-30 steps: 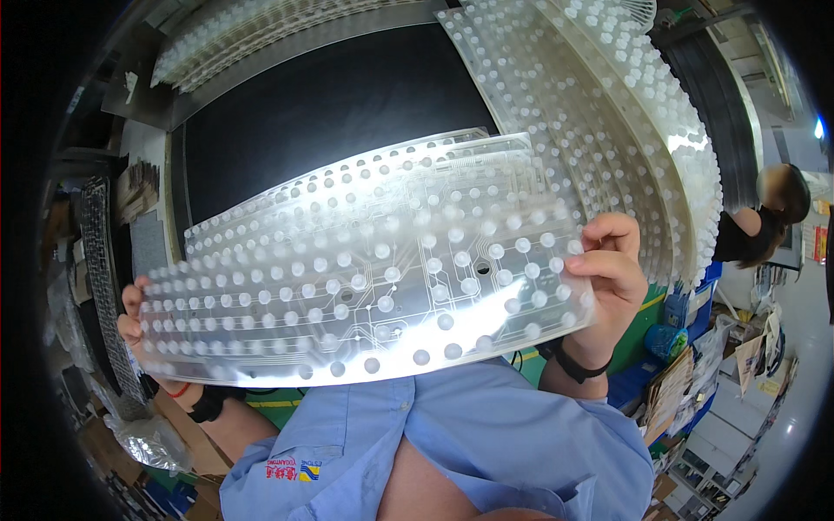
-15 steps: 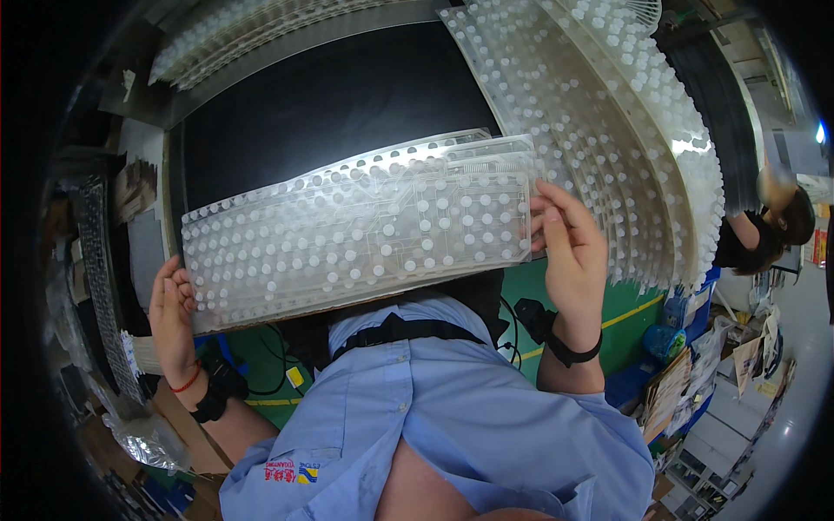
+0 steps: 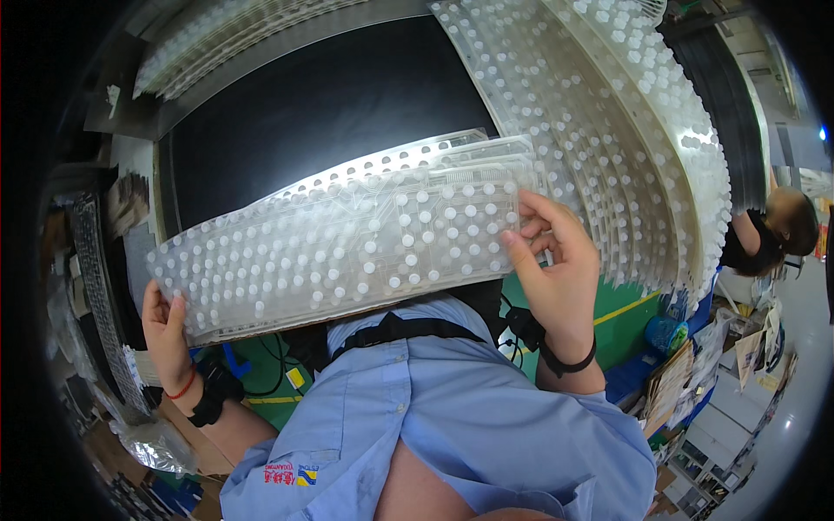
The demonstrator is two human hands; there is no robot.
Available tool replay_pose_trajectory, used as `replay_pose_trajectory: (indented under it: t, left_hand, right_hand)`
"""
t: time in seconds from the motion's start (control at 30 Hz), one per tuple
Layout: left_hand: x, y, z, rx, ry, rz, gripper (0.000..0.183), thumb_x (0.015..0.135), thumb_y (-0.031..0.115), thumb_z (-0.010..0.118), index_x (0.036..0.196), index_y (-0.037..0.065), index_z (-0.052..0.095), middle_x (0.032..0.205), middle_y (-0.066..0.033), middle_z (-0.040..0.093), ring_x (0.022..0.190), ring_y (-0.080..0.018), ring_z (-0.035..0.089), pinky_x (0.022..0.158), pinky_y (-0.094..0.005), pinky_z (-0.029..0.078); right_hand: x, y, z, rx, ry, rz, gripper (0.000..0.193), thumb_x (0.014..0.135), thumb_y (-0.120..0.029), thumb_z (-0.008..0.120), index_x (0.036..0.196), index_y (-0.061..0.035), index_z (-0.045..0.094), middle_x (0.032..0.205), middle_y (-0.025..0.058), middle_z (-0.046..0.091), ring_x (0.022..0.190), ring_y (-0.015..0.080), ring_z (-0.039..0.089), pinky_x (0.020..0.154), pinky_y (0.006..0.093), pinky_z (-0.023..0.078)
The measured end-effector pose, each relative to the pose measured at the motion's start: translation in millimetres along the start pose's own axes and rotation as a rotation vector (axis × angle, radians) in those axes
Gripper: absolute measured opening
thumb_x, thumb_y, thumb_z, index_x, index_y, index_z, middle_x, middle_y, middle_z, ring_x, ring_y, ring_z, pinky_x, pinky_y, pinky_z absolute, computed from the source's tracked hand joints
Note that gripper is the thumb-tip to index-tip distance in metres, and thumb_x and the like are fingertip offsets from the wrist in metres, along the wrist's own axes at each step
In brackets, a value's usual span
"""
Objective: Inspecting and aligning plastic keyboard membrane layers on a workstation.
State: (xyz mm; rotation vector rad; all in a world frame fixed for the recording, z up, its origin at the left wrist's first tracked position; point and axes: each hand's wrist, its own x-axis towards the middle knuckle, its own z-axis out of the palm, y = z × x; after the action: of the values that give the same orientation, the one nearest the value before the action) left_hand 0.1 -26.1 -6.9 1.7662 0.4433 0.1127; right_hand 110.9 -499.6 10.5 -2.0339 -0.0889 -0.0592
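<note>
A clear keyboard membrane sheet (image 3: 347, 252) covered with round white domes lies across the front of the bench, tilted slightly, its left end lower. My left hand (image 3: 167, 330) pinches its near left corner between thumb and fingers. At the right end my right hand (image 3: 560, 269) is closed on the edge, thumb on top and fingers partly hidden. Behind and under this sheet are several similar sheets (image 3: 499, 148), whose far edges show staggered.
A black bench surface (image 3: 330, 104) stretches beyond the sheets. Fanned stacks of domed sheets (image 3: 608, 130) stand at the right, with more stacks (image 3: 234, 43) at the far left. Another person (image 3: 769, 230) is at the far right. Green floor (image 3: 621, 330) shows below.
The top sheet has slid left and a little toward me, offset from those beneath. My left hand went left and down with its corner; my right thumb now presses on the right edge.
</note>
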Motion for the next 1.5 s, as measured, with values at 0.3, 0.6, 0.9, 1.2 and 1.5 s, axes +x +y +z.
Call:
replay_pose_trajectory:
  t: [0.3,0.6,0.9,1.2,1.5]
  left_hand:
    - [-1,-10,-10,-0.047,0.053,0.001,0.041,0.094,0.002,0.055,0.134,-0.003,0.046,0.125,-0.0103,0.058,0.112,-0.0152,0.054,0.100,-0.0278,0.038]
    - [-4,-21,-23,-0.460,-0.088,0.313,0.027,0.087,0.007,0.069,0.101,0.011,0.046,0.113,-0.0042,0.046,0.102,-0.0168,0.051,0.099,-0.0303,0.040]
    - [-6,-18,-16,-0.554,-0.083,0.209,0.025,0.089,0.006,0.066,0.100,0.011,0.044,0.110,-0.0033,0.045,0.108,-0.0181,0.051,0.102,-0.0345,0.039]
    - [-8,22,19,-0.058,0.163,0.217,0.055,0.095,0.016,0.056,0.145,0.003,0.037,0.136,-0.0088,0.046,0.113,-0.0174,0.045,0.096,-0.0294,0.039]
    - [5,11,32,0.241,-0.018,0.046,0.068,0.079,0.010,0.070,0.141,0.001,0.043,0.115,-0.0060,0.050,0.096,-0.0127,0.047,0.082,-0.0233,0.044]
  right_hand:
    - [-5,-14,-1,-0.153,-0.065,-0.046,0.055,0.072,-0.007,0.080,0.123,-0.0028,0.059,0.112,0.0106,0.061,0.086,0.0182,0.058,0.072,0.0282,0.049]
    - [-7,-25,2,-0.491,-0.159,-0.349,0.069,0.070,-0.015,0.085,0.130,-0.0022,0.054,0.119,0.0138,0.059,0.099,0.0217,0.058,0.086,0.0309,0.047]
    - [-25,-26,-9,0.314,-0.556,0.002,0.046,0.081,0.000,0.070,0.126,-0.0028,0.060,0.124,0.0134,0.064,0.110,0.0204,0.063,0.095,0.0311,0.047]
    - [-49,-12,-100,0.540,0.113,0.087,0.044,0.074,-0.003,0.071,0.117,0.0032,0.061,0.103,0.0136,0.069,0.083,0.0165,0.066,0.073,0.0274,0.052]
    - [-48,0,-217,0.541,0.676,0.004,0.036,0.091,-0.003,0.060,0.126,0.0046,0.052,0.114,0.0141,0.064,0.098,0.0204,0.065,0.082,0.0305,0.052]
